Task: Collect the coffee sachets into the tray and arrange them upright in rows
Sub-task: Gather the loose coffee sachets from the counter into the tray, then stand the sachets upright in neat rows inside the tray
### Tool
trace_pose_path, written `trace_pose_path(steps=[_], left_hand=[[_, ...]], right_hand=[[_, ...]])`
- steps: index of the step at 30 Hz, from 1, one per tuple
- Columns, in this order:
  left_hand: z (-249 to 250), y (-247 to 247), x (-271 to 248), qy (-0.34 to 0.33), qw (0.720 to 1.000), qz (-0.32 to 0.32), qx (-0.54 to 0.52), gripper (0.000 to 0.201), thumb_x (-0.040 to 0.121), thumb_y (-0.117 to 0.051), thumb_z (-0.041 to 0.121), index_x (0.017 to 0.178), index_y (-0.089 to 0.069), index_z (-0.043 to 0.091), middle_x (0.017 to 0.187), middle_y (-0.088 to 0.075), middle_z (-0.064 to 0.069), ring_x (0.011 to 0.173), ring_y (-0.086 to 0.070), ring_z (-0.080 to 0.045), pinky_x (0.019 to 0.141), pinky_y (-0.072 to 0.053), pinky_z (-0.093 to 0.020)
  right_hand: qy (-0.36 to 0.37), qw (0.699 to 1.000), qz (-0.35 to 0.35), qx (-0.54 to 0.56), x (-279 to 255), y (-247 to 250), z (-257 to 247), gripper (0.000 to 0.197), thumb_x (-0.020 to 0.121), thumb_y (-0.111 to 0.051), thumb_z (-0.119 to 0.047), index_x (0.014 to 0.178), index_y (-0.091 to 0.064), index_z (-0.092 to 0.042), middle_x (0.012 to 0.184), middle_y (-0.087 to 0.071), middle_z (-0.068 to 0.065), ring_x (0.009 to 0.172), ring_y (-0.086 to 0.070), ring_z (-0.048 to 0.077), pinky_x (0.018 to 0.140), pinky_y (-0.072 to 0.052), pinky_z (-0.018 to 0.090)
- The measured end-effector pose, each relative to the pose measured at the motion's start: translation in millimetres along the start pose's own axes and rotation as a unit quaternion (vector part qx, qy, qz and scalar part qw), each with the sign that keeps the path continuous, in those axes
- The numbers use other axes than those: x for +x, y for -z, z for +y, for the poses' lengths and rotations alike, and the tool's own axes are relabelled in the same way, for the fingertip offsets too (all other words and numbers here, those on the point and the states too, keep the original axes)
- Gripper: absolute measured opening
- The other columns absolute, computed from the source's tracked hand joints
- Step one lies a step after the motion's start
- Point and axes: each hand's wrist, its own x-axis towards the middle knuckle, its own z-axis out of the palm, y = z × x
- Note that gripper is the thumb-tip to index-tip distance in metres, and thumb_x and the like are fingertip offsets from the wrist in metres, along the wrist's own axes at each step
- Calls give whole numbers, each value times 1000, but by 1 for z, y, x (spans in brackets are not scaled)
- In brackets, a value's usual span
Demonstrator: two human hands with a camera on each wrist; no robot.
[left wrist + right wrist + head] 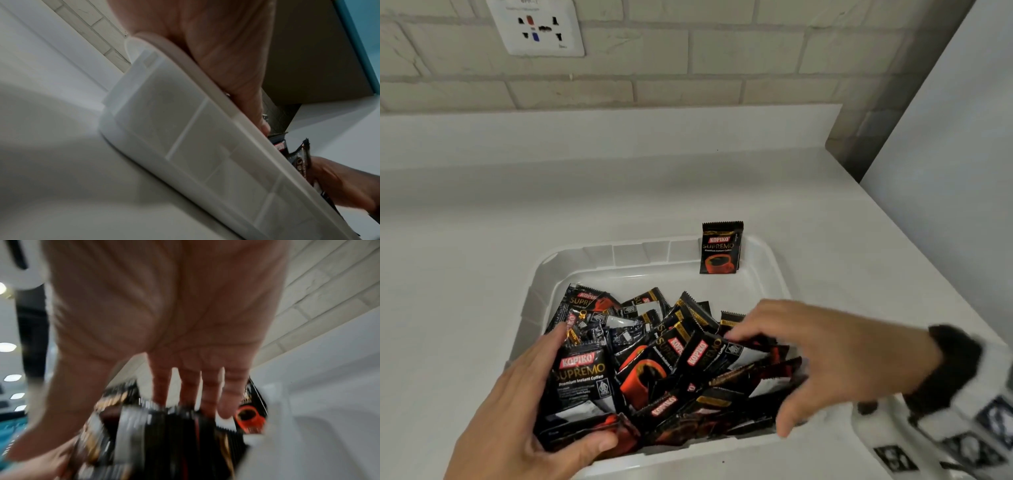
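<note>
Lower left of the head view, the left hand [524,407] has its thumb and fingers curled round a small stack of sachets [580,383], the top one facing up, label readable, glossy black foil with a red logo. Across the middle of the frame sits the loose heap of sachets [674,359], every which way in the near half of the tray [544,274], a translucent white plastic tub with rounded corners and ribbed walls. These packets look light, thin and slick, the sort that slide over each other, so my read is a pinch on the flat faces near the crimped, saw-toothed end seams is the safest hold. Upper middle of the tray, one lone upright sachet [721,248] leans on the far wall, the start of a row. To the right, the right hand [822,356] comes in blurred, fingers spread and only lightly bent, tips at the top of the heap; the right wrist view shows the fingers [209,386] extended, gripping nothing I can make out. All this rests on a smooth white counter [465,257], with pale brick tiles [688,51] behind.
</note>
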Motion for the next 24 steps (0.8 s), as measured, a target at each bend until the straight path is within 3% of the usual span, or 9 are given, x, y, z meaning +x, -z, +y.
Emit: trace_pose_path(steps=[1, 2, 3, 6, 11, 14, 18, 22, 24], left_hand=[[81, -1, -54, -56, 995, -31, 78, 69, 72, -62, 66, 125, -49, 24, 114, -56, 5, 109, -51, -14, 99, -37, -40], [115, 4, -60, -110, 984, -47, 129, 96, 57, -60, 79, 136, -41, 28, 122, -53, 6, 108, -51, -14, 94, -40, -43], [140, -1, -67, -128, 983, -19, 132, 107, 52, -55, 85, 142, -32, 33, 126, -50, 2, 110, -52, -18, 90, -42, -48], [149, -3, -69, -177, 974, -7, 143, 102, 52, -47, 92, 141, -13, 55, 128, -48, -1, 111, -52, -30, 85, -45, -59], [150, -5, -65, -173, 979, -5, 110, 104, 48, -52, 92, 138, -13, 58, 132, -47, 5, 116, -52, -29, 89, -45, -57], [149, -3, -66, -171, 980, 0, 98, 104, 46, -53, 92, 137, -14, 61, 130, -46, 13, 118, -51, -25, 92, -44, -56], [152, -4, -66, -189, 977, 13, 95, 104, 46, -55, 91, 137, -15, 60, 131, -41, 21, 118, -50, -26, 92, -44, -55], [142, 0, -68, -170, 978, -29, 115, 116, 42, -61, 88, 142, -19, 49, 136, -49, -2, 121, -49, -33, 93, -42, -60], [150, -1, -67, -200, 978, -29, 58, 120, 36, -62, 88, 142, -28, 43, 140, -45, -6, 126, -45, -32, 99, -36, -59]], right_hand=[[19, 999, 24, -23, -1, -12, 2, 64, 68, -75, -48, 124, -47, -37, 112, -46, -23, 106, -40, -7, 92, -32, 8], [23, 998, 56, -33, -1, -22, 2, 54, 72, -73, -46, 120, -50, -35, 108, -46, -22, 102, -40, -4, 89, -32, 9], [17, 996, 85, -24, -2, -29, 2, 44, 75, -70, -44, 114, -53, -34, 105, -46, -20, 100, -41, -3, 86, -33, 10], [2, 991, 126, 46, 0, -37, 4, 22, 79, -67, -40, 96, -55, -35, 97, -52, -15, 93, -48, 2, 81, -40, 18], [-19, 978, 145, 151, 4, -35, 8, 10, 82, -66, -29, 87, -59, -34, 90, -68, -8, 83, -64, 10, 80, -52, 38], [-13, 957, 189, 219, 1, -30, 8, 23, 82, -68, -18, 73, -60, -39, 82, -69, -11, 79, -66, 6, 74, -54, 28], [-7, 914, 252, 318, -4, -21, 11, 23, 78, -68, -3, 78, -63, -25, 76, -71, -14, 75, -65, -2, 65, -47, 11], [-9, 873, 315, 371, -3, -19, 16, 22, 76, -67, -1, 91, -65, -17, 84, -73, -11, 80, -67, 1, 66, -47, 10], [-18, 850, 348, 395, -2, -20, 19, 24, 74, -67, -8, 95, -65, -20, 88, -73, -8, 82, -68, 4, 67, -50, 13]])
